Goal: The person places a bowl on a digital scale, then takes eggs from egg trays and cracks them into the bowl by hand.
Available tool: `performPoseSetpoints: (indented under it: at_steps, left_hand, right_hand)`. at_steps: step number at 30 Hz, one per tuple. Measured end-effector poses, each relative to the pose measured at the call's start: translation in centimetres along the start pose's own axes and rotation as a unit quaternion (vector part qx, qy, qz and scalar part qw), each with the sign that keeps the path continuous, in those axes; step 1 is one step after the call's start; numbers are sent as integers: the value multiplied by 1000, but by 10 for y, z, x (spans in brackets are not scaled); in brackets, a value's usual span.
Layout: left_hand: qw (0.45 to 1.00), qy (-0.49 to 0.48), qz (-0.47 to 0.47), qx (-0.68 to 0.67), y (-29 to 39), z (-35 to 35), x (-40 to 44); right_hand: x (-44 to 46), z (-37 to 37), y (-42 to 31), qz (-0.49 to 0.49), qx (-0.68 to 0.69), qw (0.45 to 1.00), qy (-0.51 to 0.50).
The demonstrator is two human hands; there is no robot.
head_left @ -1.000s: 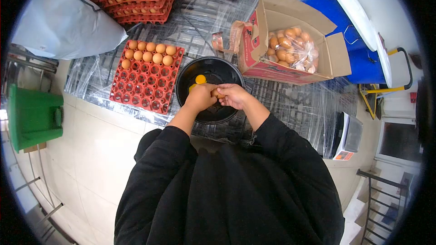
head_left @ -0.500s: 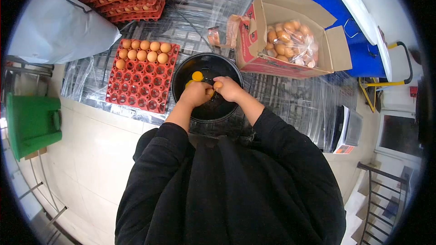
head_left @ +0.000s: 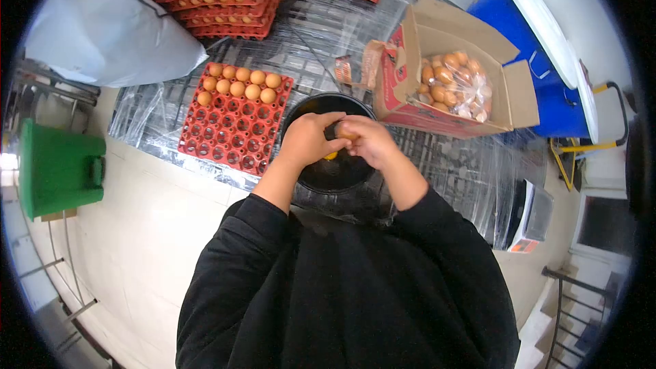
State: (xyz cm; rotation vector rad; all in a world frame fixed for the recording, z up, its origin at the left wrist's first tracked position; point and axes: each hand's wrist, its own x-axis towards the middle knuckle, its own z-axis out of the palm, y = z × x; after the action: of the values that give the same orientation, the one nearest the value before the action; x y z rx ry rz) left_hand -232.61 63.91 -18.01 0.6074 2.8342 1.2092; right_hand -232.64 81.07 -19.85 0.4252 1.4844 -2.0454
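A round black bowl [head_left: 326, 183] sits in front of me, and both hands meet over it. My right hand [head_left: 372, 142] grips a brown eggshell [head_left: 347, 132] in its curled fingers. From the other side, my left hand [head_left: 305, 139] brings its thumb and fingertips around the same shell; how firmly it holds is partly hidden. Below the hands a yellow egg yolk [head_left: 331, 156] shows inside the bowl. Left of the bowl lies a red egg tray [head_left: 229, 138], its far rows holding several brown eggs [head_left: 237, 89] and its near cups bare.
An open cardboard box [head_left: 437, 120] with a plastic bag of eggshells [head_left: 456, 85] stands right of the bowl. Stacked egg trays [head_left: 232, 19] and a grey-white bag [head_left: 113, 34] are at the far left. A blue bin [head_left: 547, 82] stands beyond the box; a green bin [head_left: 61, 171] is on the left floor.
The hands have risen and come together around the eggshell, and the left hand's fingers have straightened. The whole view has shifted, with the table things appearing farther right.
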Motion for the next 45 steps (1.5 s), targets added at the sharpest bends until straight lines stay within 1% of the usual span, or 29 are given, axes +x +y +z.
performPoseSetpoints:
  at_steps: [1, 2, 3, 4, 5, 6, 7, 8, 9, 10, 11, 12, 13, 15, 17, 20, 24, 26, 29, 30, 32, 34, 36, 39, 41, 42, 43, 44, 45]
  left_hand:
    - [999, 27, -29, -18, -6, -8, 2]
    - [996, 56, -58, -35, -16, -16, 6]
    - [991, 88, -87, -50, -29, -26, 11]
    - [984, 139, -104, -24, -53, -31, 15]
    - [977, 164, -127, -42, -61, -47, 18]
    - [966, 179, -187, 13, -75, -54, 19]
    - [946, 202, -245, 68, -98, -55, 21]
    - [929, 104, -314, 166, -140, -47, 29]
    - [920, 178, -311, 159, -162, -40, 25]
    - [929, 89, -313, 175, -176, -44, 27]
    - [924, 145, -315, 159, -198, -26, 26]
    - [920, 152, -334, 138, -198, -27, 26]
    - [917, 175, -335, 129, -205, -20, 24]
    - [921, 122, -351, 119, -200, -25, 30]
    - [922, 36, -363, 127, -207, -19, 31]
    - [918, 94, -345, 172, -180, -19, 19]
    - [896, 90, -370, 227, -193, -1, 36]
    - [899, 92, -342, 256, -197, 0, 38]
    - [898, 68, -324, 291, -196, -5, 37]
    - [895, 54, -322, 303, -194, -9, 35]
    - [899, 127, -309, 284, -204, -3, 33]
    - [901, 204, -280, 262, -205, -3, 28]
    - [898, 292, -228, 238, -181, -21, 21]
    - [948, 180, -233, 122, -103, -56, 22]
    - [965, 151, -216, -5, -38, -49, 5]
    - [964, 103, -202, -141, -28, -28, 0]
    - [942, 53, -186, -273, -19, -6, -8]
    - [927, 47, -194, -317, -7, 11, -17]
    - [909, 40, -202, -362, 3, 23, -25]
  right_hand:
    - [-11, 5, -17, -25, 4, 999, 22]
    - [-23, 4, -37, -107, -22, 993, 39]
    - [-37, 6, -59, -207, -83, 970, 100]
    - [-43, -5, -76, -314, -140, 924, 170]
    - [-61, 3, -104, -334, -162, 893, 254]
    - [-56, -14, -119, -470, -286, 763, 340]
    - [-64, -14, -139, -416, -225, 807, 353]
    - [-58, -32, -152, -396, -201, 835, 327]
    - [-52, -50, -164, -373, -175, 859, 302]
    - [-41, -61, -169, -440, -259, 800, 316]
    - [-37, -66, -174, -422, -396, 734, 355]
    - [-10, -112, -167, -463, -408, 731, 293]
    - [-25, -97, -164, -428, -458, 701, 341]
    - [-26, -120, -149, -442, -450, 689, 358]
    - [-39, -114, -132, -411, -346, 765, 354]
    - [-45, -153, -95, -462, -347, 752, 317]
    - [-72, -139, -73, -394, -308, 789, 358]
    - [-80, -131, -72, -360, -285, 815, 352]
    - [-78, -115, -74, -415, -294, 785, 352]
    - [-77, -106, -76, -411, -299, 789, 344]
    - [-75, -85, -79, -402, -308, 798, 328]
    - [-72, -57, -70, -411, -360, 781, 304]
    - [-64, -37, -50, -427, -412, 759, 268]
    - [-57, 6, -21, -411, -487, 747, 188]
    - [-52, 20, -2, -423, -550, 705, 146]
    - [-46, 19, 9, -434, -552, 701, 122]
    - [-42, 16, 20, -444, -554, 698, 97]
    - [-44, 14, 26, -420, -506, 751, 56]
    - [-47, 13, 34, -350, -420, 836, 48]
